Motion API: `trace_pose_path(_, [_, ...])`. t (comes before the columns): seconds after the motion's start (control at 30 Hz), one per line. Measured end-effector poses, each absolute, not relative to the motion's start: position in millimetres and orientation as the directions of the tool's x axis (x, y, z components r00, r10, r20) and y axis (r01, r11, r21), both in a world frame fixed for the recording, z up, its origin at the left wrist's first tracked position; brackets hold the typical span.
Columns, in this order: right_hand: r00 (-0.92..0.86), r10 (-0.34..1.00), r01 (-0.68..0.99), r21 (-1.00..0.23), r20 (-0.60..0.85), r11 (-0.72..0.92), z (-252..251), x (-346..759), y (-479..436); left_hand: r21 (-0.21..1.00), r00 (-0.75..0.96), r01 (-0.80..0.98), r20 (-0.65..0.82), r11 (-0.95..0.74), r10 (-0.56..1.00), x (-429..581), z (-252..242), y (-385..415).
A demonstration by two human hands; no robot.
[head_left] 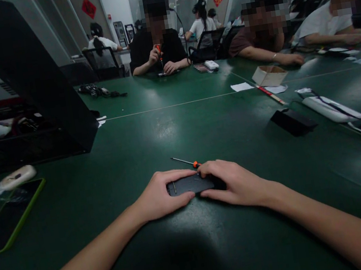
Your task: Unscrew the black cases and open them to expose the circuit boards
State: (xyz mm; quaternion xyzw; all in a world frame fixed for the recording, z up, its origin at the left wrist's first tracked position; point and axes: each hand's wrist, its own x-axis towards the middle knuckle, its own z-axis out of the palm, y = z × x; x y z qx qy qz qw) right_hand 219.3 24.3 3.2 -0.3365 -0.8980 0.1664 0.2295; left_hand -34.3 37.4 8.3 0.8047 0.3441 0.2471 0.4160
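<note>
A dark, flat rectangular device (190, 185) lies on the green table (166, 132), between my two hands. My left hand (161, 195) wraps round its left end, with fingers along the far edge and the thumb on the near edge. Round the right end is my right hand (231, 181), its fingers bent at the far edge and its thumb at the near side. Just beyond the device rests a screwdriver (195, 164) with an orange and black handle, its shaft pointing left; the right fingertips are close to the handle.
At left are a black cabinet (55, 81) and a green-edged phone (11, 216). A black box (293, 121), a white power strip (332, 108) and an open carton (269, 76) stand right. Across the table, a person (156, 49) holds an orange screwdriver.
</note>
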Motion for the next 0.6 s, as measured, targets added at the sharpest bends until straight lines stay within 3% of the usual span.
trace_pose_path(0.17, [-0.647, 0.682, 0.526, -0.449, 0.34, 0.722, 10, 229, 32, 0.834, 0.628, 0.38, 0.084, -0.399, 0.774, -34, 10, 35])
trace_pose_path(0.3, [-0.585, 0.776, 0.7, -0.337, 0.235, 0.63, 4, 233, 40, 0.823, 0.642, 0.384, 0.087, -0.418, 0.762, -34, 10, 37])
trace_pose_path(0.43, [-0.614, 0.772, 0.727, -0.263, 0.164, 0.634, -4, 230, 40, 0.817, 0.647, 0.377, 0.106, -0.437, 0.755, -34, 9, 38])
trace_pose_path(0.6, [-0.571, 0.761, 0.707, -0.288, 0.308, 0.646, 3, 226, 31, 0.819, 0.651, 0.358, 0.125, -0.449, 0.748, -34, 8, 38])
